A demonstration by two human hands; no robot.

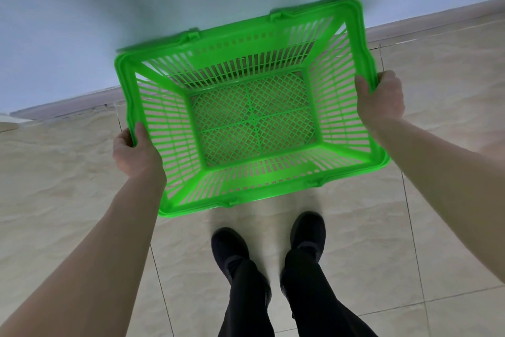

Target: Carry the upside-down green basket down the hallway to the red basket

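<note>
A bright green plastic basket (352,36) with slatted walls and a lattice bottom hangs in the air above the tiled floor, turned a little clockwise. Nothing lies inside it. My left hand (135,152) grips the rim on its left short side, thumb inside the wall and fingers curled under the edge. My right hand (381,99) grips the rim on the right short side in the same way. The far edge of the basket is blurred.
Beige floor tiles (68,186) run under the basket to a grey skirting board (68,103) and a pale wall (109,9) just beyond it. My two legs in dark trousers and black shoes (231,249) stand right below the basket.
</note>
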